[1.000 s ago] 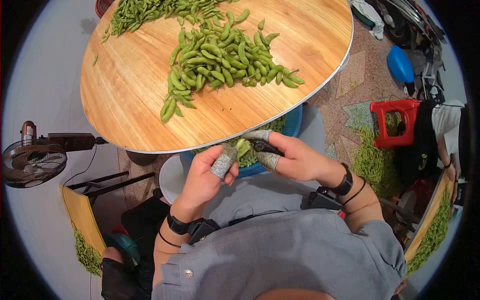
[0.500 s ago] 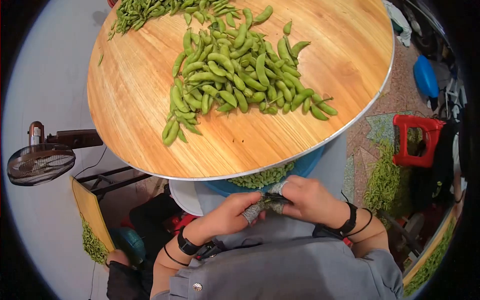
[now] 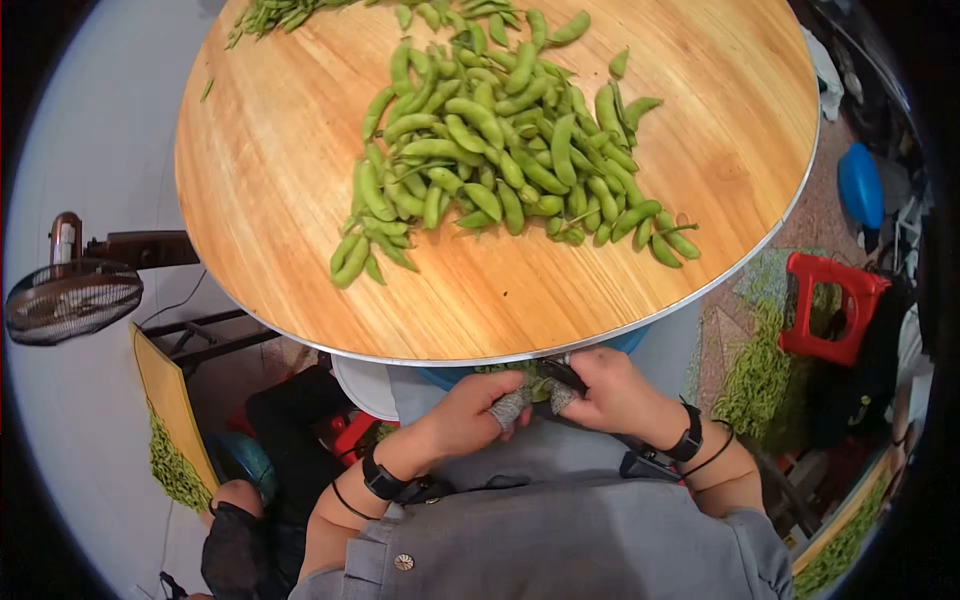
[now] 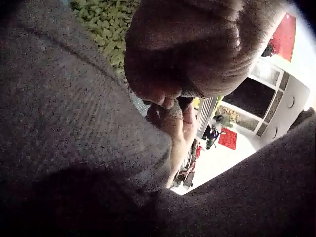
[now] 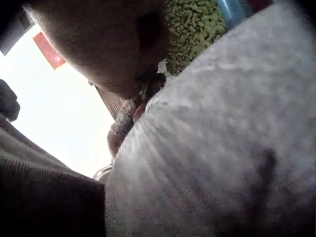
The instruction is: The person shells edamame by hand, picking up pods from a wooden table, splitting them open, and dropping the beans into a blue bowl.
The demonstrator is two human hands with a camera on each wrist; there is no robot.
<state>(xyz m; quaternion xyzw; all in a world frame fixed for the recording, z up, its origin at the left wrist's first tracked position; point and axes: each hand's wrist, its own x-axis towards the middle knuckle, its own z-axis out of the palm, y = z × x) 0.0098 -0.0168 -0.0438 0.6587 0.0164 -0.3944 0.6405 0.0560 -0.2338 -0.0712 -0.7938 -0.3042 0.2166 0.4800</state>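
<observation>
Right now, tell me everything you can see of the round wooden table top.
The round wooden table top is light, honey-coloured, with visible grain and a thin pale metal-looking edge band. It lies flat, above the person's lap. A loose pile of green edamame pods rests on its middle, and a second heap of smaller pods sits at its far edge.

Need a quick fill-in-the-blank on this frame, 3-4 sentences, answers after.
1. The pile of green pods lies on a round ______ table.
2. The left hand and right hand meet just below the table's ______ edge.
3. A ______ stool stands on the floor to the person's right.
4. Under the table edge, a ______ basin holds more pods.

Missing words: wooden; near; red; blue
</observation>
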